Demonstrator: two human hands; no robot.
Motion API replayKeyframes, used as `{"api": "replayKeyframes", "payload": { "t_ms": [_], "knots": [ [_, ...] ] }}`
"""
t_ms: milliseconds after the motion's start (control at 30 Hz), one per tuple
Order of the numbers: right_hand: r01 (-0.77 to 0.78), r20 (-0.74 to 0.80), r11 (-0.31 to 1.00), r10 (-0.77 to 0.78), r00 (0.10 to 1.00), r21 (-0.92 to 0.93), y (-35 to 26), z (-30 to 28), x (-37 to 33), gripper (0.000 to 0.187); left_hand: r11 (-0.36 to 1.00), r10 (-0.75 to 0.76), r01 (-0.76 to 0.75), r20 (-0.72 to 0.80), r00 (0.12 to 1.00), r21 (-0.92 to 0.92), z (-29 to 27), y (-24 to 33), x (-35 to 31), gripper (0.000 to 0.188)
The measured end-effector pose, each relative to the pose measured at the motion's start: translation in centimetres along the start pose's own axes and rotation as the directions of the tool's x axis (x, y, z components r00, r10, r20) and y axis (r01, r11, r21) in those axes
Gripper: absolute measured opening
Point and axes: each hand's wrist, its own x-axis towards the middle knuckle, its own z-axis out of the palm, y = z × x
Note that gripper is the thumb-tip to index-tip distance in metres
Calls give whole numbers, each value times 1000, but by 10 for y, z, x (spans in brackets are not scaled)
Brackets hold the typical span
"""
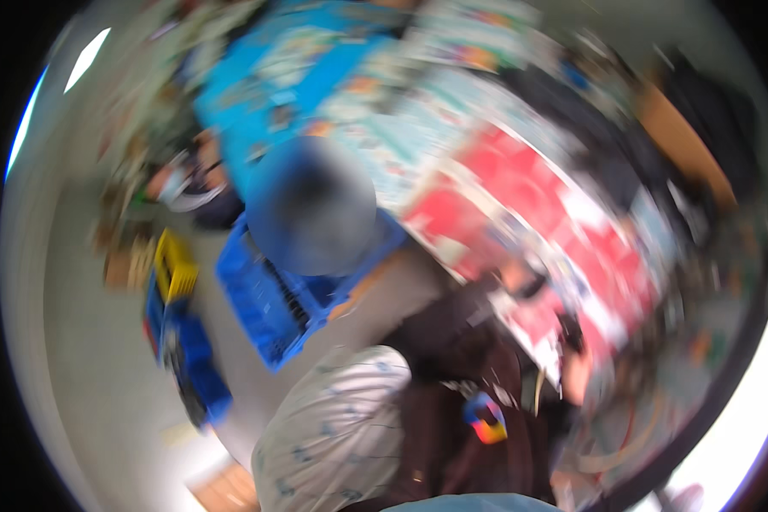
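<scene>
The whole picture is smeared by motion. My left hand reaches out of a dark sleeve to the near edge of a table spread with red-and-white printed sheets. A dark patch lies against its fingers, too blurred to name. Nearer my body, by the right side of the same sheets, is my right hand. A small dark object shows at its fingertips; whether the hand holds it I cannot tell. The fingers of both hands are too blurred to read.
A blue plastic crate stands left of me, partly behind a round grey-blue blur. Yellow and blue bins sit farther left. Another person is beside the blue-topped table. Dark cloth and a cardboard piece lie right.
</scene>
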Motion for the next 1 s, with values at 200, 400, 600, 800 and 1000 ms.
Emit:
{"api": "replayKeyframes", "payload": {
  "t_ms": [200, 400, 600, 800, 1000],
  "knots": [
    [21, 10, 998, -20, 1000, -58, -13, -28, 1, 38, 775, -129, -200, -461, 878, -599, -285, 24, -85, 56],
    [48, 131, 989, -30, 991, -138, -30, -12, 36, 33, 463, 110, -808, -881, 460, -364, -476, 154, -341, 89],
    [22, 41, 972, -13, 999, -233, -50, 4, 47, 26, 863, 314, -495, -663, 680, -100, -440, 226, -320, 80],
    [79, 128, 974, -52, 990, -213, -93, 37, 10, 31, 899, 439, -435, -110, 892, 59, -368, 199, -271, 40],
    [44, 165, 983, -14, 986, -178, -49, 22, 37, 28, 559, 449, -725, -588, 673, -402, -409, 206, -240, 105]
  ]
}}
